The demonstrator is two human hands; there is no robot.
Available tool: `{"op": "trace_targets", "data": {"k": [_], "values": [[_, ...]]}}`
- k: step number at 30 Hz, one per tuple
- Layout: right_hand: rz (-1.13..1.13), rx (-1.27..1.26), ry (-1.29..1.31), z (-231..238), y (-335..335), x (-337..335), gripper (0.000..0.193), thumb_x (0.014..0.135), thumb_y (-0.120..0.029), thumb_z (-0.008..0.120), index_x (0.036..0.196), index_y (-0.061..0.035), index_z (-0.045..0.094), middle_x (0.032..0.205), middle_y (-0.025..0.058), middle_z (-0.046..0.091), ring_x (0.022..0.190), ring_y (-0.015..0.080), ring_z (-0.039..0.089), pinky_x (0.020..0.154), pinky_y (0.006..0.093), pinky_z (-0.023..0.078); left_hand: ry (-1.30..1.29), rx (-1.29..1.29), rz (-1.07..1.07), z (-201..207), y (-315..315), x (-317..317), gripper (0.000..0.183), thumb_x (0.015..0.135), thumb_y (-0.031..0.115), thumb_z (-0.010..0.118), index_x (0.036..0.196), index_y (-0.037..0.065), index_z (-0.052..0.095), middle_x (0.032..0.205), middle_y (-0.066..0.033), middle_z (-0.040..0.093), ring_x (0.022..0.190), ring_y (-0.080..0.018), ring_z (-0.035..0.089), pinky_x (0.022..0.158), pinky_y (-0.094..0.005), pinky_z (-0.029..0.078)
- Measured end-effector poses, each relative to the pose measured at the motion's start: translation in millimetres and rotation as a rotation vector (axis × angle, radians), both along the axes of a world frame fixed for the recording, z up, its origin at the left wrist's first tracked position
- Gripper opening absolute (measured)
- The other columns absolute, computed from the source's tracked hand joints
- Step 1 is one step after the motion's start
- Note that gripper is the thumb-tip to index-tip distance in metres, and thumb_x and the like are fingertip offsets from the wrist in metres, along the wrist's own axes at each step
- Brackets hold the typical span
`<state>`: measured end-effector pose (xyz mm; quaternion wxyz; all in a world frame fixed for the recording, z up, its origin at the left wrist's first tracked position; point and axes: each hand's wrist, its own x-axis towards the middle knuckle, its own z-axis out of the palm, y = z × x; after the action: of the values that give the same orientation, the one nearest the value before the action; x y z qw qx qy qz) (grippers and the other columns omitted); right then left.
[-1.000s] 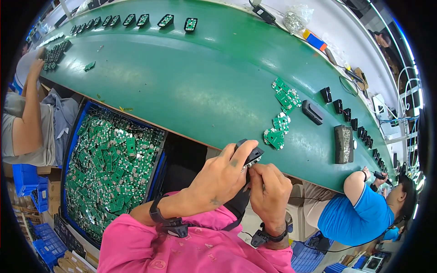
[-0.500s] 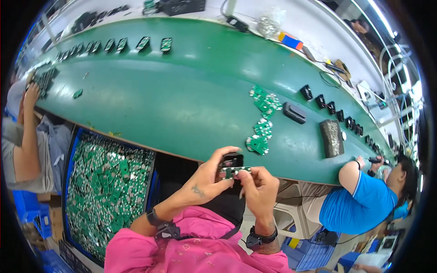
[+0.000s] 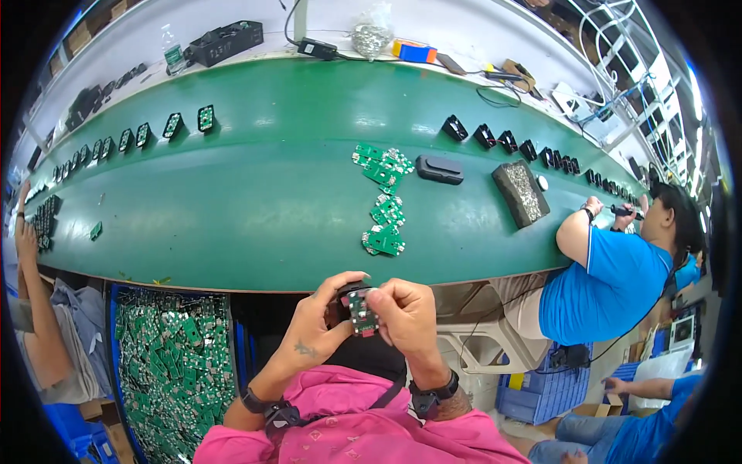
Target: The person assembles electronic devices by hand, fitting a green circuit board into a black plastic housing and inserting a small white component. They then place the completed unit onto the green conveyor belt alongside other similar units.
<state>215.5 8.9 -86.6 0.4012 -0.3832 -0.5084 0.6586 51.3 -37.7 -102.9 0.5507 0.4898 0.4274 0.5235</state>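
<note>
My left hand (image 3: 315, 325) is wrapped round a small black plastic housing (image 3: 344, 302), mostly hidden by the fingers. My right hand (image 3: 408, 315) pinches a green circuit board (image 3: 362, 313) between thumb and fingers, its component side showing. The board stands tilted right against the housing; whether any part sits inside it I cannot tell. Both hands are held just off the table's near edge, above my lap. On the table beyond them lies a loose line of green circuit boards (image 3: 384, 240), with a dark closed case (image 3: 439, 169) beside its far end.
A bin of circuit boards (image 3: 174, 363) stands below the green table (image 3: 255, 209) at left. Board-filled housings (image 3: 205, 118) line the far left; black housings (image 3: 454, 128) line the right. A rough block (image 3: 519, 193) lies at right. Co-workers sit on both sides, one in blue (image 3: 618, 286).
The board in my right hand has turned from nearly level to upright, showing its component side. My view has swung to the right, so the table's things appear further left.
</note>
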Motion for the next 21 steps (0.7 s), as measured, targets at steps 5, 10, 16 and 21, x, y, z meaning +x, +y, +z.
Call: {"op": "trace_targets", "data": {"k": [5, 10, 16, 21], "values": [[-0.142, 0.484, -0.331, 7, -8, -16, 0.018, 0.088, -0.013, 0.072, 0.078, 0.0019, 0.068, 0.064, 0.0085, 0.065, 0.052, 0.0132, 0.06, 0.048, 0.029, 0.046, 0.113, 0.036, 0.199, 3, 3, 8, 0.059, 0.089, 0.007, 0.069, 0.142, 0.001, 0.044, 0.114, -0.0068, 0.06, 0.099, -0.0113, 0.06, 0.082, -0.0263, 0.052], [-0.009, 0.562, -0.146, 6, -8, -8, 0.014, 0.091, -0.011, 0.065, 0.092, 0.0037, 0.065, 0.077, 0.0137, 0.063, 0.063, 0.0261, 0.065, 0.058, 0.036, 0.049, 0.059, 0.096, 0.216, -11, 1, 4, 0.073, 0.093, 0.024, 0.07, 0.152, 0.001, 0.032, 0.116, -0.0051, 0.058, 0.092, -0.0118, 0.058, 0.081, -0.026, 0.051], [-0.143, 0.533, -0.202, 5, -11, 8, 0.012, 0.09, -0.009, 0.064, 0.087, 0.0031, 0.062, 0.072, 0.0134, 0.061, 0.061, 0.0267, 0.061, 0.056, 0.0375, 0.047, 0.269, 0.225, 0.362, -16, 7, 23, 0.065, 0.096, 0.02, 0.065, 0.151, 0.0, 0.034, 0.126, -0.0133, 0.058, 0.102, -0.015, 0.058, 0.087, -0.0271, 0.049], [-0.099, 0.407, -0.152, 3, -6, 10, 0.014, 0.091, -0.01, 0.065, 0.086, 0.0027, 0.061, 0.071, 0.0131, 0.063, 0.059, 0.0242, 0.063, 0.055, 0.0361, 0.048, 0.271, 0.132, 0.369, -4, 0, 30, 0.056, 0.098, 0.015, 0.06, 0.147, -0.001, 0.037, 0.135, -0.0182, 0.056, 0.111, -0.0197, 0.058, 0.096, -0.031, 0.047]]}}
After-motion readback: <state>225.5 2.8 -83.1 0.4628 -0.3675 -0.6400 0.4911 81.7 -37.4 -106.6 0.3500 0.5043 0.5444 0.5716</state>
